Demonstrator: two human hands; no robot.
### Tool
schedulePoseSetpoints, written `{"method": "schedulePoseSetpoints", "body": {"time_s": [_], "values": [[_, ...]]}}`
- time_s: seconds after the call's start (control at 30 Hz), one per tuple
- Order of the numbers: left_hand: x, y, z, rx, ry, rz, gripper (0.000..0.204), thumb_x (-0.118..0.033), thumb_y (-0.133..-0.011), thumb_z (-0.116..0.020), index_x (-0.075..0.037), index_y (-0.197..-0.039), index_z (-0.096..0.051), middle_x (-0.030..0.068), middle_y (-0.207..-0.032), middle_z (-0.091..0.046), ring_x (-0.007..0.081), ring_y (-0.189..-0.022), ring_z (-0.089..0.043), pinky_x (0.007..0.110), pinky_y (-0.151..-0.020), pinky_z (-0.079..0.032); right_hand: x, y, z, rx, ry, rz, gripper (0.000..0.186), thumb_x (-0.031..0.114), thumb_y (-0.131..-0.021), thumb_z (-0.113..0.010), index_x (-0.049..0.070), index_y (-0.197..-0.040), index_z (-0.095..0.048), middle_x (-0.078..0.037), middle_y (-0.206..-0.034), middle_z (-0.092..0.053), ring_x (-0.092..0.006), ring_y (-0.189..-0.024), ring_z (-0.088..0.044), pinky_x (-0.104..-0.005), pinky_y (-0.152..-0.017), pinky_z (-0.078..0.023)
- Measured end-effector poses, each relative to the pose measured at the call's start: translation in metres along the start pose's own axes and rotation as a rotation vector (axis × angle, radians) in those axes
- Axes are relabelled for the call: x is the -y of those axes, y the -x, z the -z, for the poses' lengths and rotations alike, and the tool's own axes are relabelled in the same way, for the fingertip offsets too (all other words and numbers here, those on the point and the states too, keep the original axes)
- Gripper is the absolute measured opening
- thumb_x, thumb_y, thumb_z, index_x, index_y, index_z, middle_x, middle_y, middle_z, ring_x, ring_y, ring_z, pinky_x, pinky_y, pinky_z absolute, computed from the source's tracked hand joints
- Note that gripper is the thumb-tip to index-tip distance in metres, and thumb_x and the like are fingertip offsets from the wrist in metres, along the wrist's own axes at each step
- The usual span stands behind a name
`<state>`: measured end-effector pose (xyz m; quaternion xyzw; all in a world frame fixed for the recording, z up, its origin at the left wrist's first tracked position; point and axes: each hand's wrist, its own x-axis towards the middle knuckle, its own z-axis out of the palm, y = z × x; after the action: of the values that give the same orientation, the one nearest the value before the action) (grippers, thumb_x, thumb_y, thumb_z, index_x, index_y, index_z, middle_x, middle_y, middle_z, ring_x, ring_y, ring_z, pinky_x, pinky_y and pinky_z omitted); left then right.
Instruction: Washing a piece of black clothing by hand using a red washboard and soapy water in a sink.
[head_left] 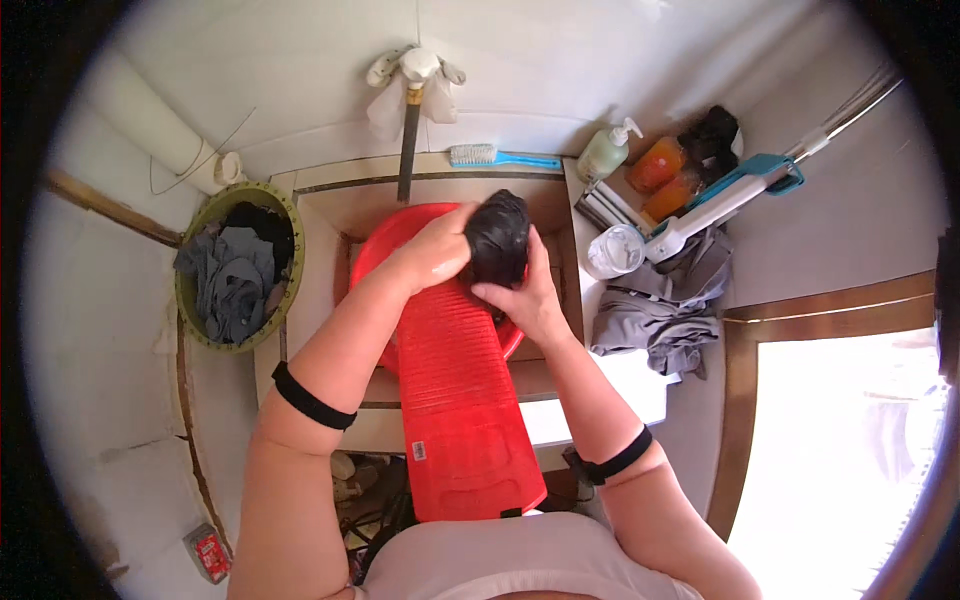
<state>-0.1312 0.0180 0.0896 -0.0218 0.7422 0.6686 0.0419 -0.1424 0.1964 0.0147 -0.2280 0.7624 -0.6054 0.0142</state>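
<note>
A wet-looking black bundle (498, 238), probably cloth, is held up over the top end of a red washboard (455, 350). My left hand (442, 248) grips its left side; the fingertips are hidden by the dark material. On the right side, my right hand (530, 295) closes round it, thumb at the lower edge. Beneath both hands the washboard leans out of a red basin (385, 238) and slopes toward my body. The basin stands inside a tiled sink (325, 215), and its contents are mostly covered.
Above the sink hangs a tap pipe (410, 150). A blue-handled brush (505, 157) lies on the back ledge. At left is a green basket (290, 300) of dark clothes. The right ledge holds a pump bottle (605, 152), a mop (720, 205), a jar (615, 250) and grey clothes (660, 320).
</note>
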Motion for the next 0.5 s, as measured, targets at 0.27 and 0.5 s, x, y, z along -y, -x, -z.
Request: {"method": "schedulePoseSetpoints", "body": {"time_s": [0.27,0.5], "values": [[-0.076,0.015,0.016,-0.031,-0.318,-0.381,0.034,-0.007,-0.082,-0.048,0.003,-0.114,-0.049,0.0289,-0.105,-0.060,0.0462,-0.104,-0.054,0.047,-0.086,-0.044,0.132,-0.043,0.023,-0.025,0.077,0.027,0.043,0.006,-0.081,-0.068,0.001,-0.121,-0.055,-0.007,-0.106,-0.065,-0.0139,-0.097,-0.060,-0.0287,-0.088,-0.047],[-0.081,0.037,0.023,-0.213,-0.518,-0.415,0.038,-0.006,-0.081,-0.049,-0.004,-0.119,-0.051,0.0249,-0.115,-0.059,0.0424,-0.107,-0.055,0.048,-0.089,-0.045,0.152,-0.036,0.013,-0.060,0.297,0.090,0.038,0.002,-0.075,-0.067,0.002,-0.112,-0.059,-0.017,-0.104,-0.064,-0.0293,-0.098,-0.062,-0.0365,-0.088,-0.047]]}}
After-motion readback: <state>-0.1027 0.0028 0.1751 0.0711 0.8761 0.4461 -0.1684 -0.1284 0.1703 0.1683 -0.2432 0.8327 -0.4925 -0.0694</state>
